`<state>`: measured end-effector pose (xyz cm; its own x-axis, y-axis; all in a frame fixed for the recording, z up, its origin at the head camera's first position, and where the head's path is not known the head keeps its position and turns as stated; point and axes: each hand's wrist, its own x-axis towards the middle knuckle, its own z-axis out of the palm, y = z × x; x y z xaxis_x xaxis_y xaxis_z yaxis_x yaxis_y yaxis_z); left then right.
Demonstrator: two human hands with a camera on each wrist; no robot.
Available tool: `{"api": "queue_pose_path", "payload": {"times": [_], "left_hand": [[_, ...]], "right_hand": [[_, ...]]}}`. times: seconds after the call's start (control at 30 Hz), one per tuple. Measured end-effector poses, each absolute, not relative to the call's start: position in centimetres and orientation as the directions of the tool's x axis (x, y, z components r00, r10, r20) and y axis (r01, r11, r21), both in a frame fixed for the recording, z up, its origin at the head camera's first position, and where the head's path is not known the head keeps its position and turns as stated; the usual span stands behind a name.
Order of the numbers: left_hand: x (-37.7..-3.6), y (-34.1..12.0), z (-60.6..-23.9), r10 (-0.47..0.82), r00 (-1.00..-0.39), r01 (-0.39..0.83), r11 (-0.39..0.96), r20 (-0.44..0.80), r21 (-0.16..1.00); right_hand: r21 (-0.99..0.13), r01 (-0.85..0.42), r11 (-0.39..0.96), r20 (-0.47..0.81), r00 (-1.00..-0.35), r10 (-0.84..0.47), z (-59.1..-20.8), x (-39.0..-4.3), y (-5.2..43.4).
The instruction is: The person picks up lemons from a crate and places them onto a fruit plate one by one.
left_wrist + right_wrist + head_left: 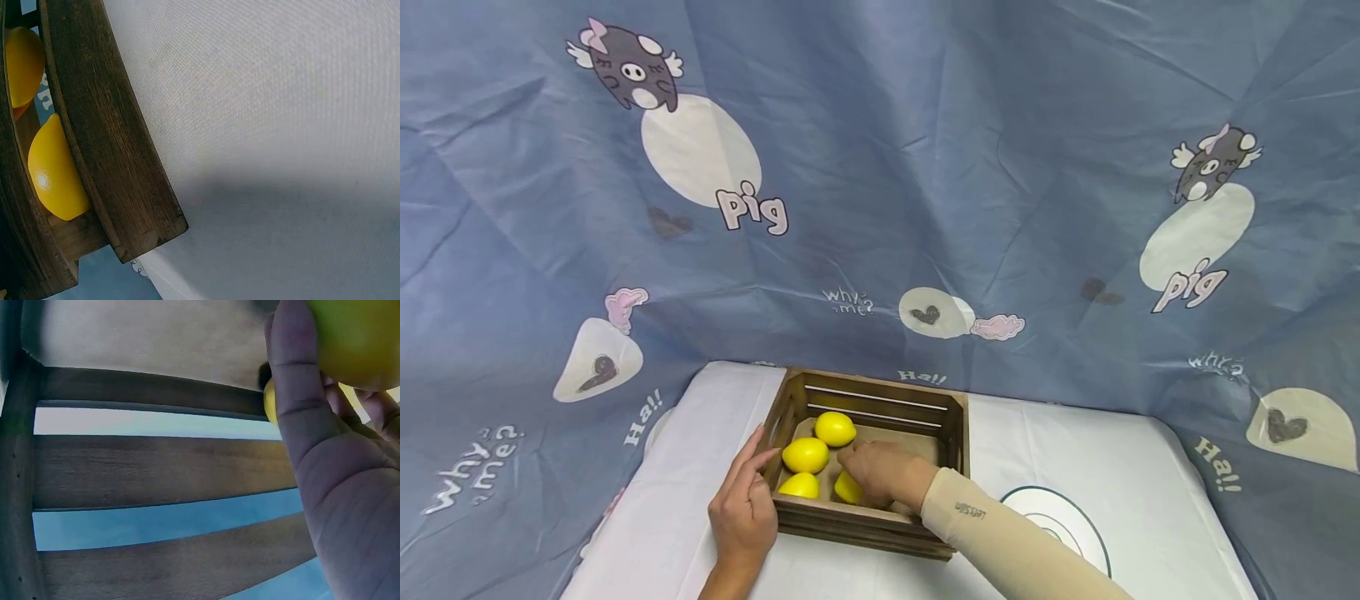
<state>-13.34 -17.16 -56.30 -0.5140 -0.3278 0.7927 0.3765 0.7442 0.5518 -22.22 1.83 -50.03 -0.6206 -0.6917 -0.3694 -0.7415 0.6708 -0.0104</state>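
Lemons (806, 455): four, glossy yellow, inside slatted wooden crate (951, 429) on white cloth. Right hand (880, 473) in crate, fingers apparently curled around one lemon (847, 488), partly hidden. Left hand (742, 508) flat, fingers straight against crate's left wall.

1. A white tablecloth (1075, 450) covers the table at 6 o'clock in the head view; its weave fills most of the left wrist view.
2. A round white plate (1086, 533) with a dark rim lies on the cloth at about 5 o'clock, partly hidden by a sleeve.
3. A blue-grey backdrop (925, 125) hangs creased behind and around the table, from 9 through 12 to 3 o'clock.
4. A winged pig cartoon (628, 71) above a white oval and the word "pig" sits at 11 o'clock.
5. A second pig (1213, 162) with its oval is at 2 o'clock.
6. Small prints "why me?" and "Ha!!", dark hearts and pink clouds are scattered across the fabric.
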Motion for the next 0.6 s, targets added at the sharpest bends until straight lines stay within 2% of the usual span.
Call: {"api": "queue_pose_path", "payload": {"times": [0.33, 0.6], "left_hand": [[-13.4, -17.3, -56.3, -0.322, -0.514, 0.368, 0.755, 0.795, 0.543], [-13.4, -17.4, -56.5, -0.314, -0.499, 0.377, 0.76, 0.808, 0.529]], "right_hand": [[-0.058, -0.762, 0.645, -0.342, -0.592, -0.73, -49.7, -22.7, 2.1], [-0.037, -0.766, 0.642, -0.339, -0.595, -0.729, -49.0, -22.9, 2.6]]}}
